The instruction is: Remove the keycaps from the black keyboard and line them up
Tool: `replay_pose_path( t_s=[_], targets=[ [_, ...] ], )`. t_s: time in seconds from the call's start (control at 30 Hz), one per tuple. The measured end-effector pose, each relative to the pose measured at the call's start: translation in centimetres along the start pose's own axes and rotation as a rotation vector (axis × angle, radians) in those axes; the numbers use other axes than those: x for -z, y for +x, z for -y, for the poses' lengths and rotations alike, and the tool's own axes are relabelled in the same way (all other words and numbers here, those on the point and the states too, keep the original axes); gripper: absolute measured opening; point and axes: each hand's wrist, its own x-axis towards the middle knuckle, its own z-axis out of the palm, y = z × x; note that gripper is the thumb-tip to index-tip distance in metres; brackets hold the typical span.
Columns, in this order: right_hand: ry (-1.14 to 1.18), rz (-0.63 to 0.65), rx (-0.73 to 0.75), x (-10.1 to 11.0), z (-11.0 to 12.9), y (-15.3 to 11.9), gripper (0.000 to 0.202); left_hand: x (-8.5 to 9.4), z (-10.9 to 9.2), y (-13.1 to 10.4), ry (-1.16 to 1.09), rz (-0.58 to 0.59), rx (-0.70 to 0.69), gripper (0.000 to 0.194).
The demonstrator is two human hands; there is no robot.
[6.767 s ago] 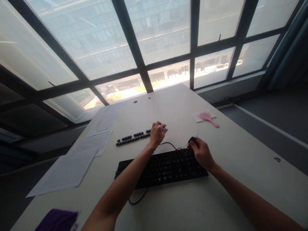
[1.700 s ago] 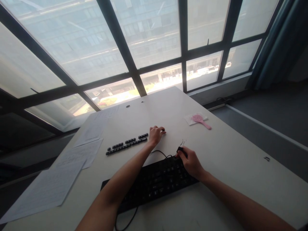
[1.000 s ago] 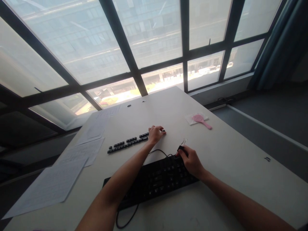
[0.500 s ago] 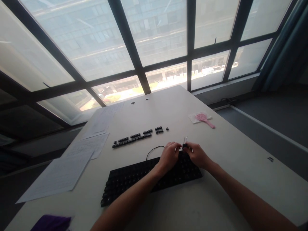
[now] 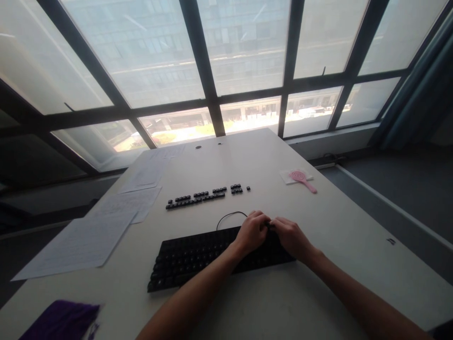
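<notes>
A black keyboard (image 5: 198,255) lies on the white table, with its cable curving out behind it. Over its far right part, my left hand (image 5: 253,231) and my right hand (image 5: 292,236) meet, both with fingers closed. A small dark piece (image 5: 269,224) shows between the fingertips; the wire keycap puller seen there earlier is mostly hidden by my hands now. Which fingers grip which part cannot be made out. Beyond the keyboard, loose black keycaps (image 5: 195,200) are laid out in rows, with a smaller group (image 5: 236,189) to their right.
A pink hairbrush (image 5: 300,177) rests on a clear wrapper at the right. Paper sheets (image 5: 78,241) cover the left side of the table. A purple pouch (image 5: 62,321) lies at the near left, and a small dark item (image 5: 391,241) near the right edge. Windows stand behind.
The puller's upright wire prongs no longer show between my hands. Both hands have lowered slightly and drawn closer together. The camera view has tilted a little.
</notes>
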Motion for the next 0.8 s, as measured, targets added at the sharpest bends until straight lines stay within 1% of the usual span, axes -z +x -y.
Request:
replay_pose_path(
  t_s=[0.1, 0.17, 0.23, 0.33, 0.5, 0.6, 0.67, 0.73, 0.8],
  targets=[
    [0.067, -0.117, -0.145, -0.8, -0.6, 0.0, 0.022, 0.1, -0.2, 0.0, -0.041, 0.053, -0.039, 0.017],
    [0.103, -0.160, -0.211, -1.1, -0.9, 0.1, 0.020, 0.0, 0.0, 0.0, -0.049, 0.090, -0.012, 0.010],
    [0.141, -0.201, -0.245, -1.2, -1.0, 0.3, 0.021, -0.2, 0.3, 0.1, -0.063, 0.105, 0.027, 0.009],
    [0.197, -0.251, -0.273, -1.2, -1.0, 0.3, 0.023, -0.4, 0.5, 0.1, -0.098, 0.085, 0.028, 0.010],
    [0.245, -0.270, -0.242, -1.0, -0.5, 0.3, 0.023, 0.0, 0.3, 0.0, -0.170, 0.012, 0.018, 0.013],
    [0.241, -0.269, -0.248, -1.0, 0.0, 0.3, 0.021, 0.0, 0.0, -0.1, -0.167, -0.015, 0.027, 0.019],
    [0.231, -0.243, -0.267, -1.0, 0.2, 0.3, 0.020, -0.1, 0.0, -0.3, -0.119, -0.012, -0.013, 0.022],
    [0.212, -0.240, -0.282, -1.0, 0.4, 0.4, 0.021, -0.3, 0.0, -0.4, -0.040, 0.004, -0.109, 0.024],
    [0.203, -0.264, -0.283, -0.9, 0.4, 0.5, 0.023, -0.5, 0.1, -0.4, 0.054, 0.002, -0.216, 0.025]
  ],
)
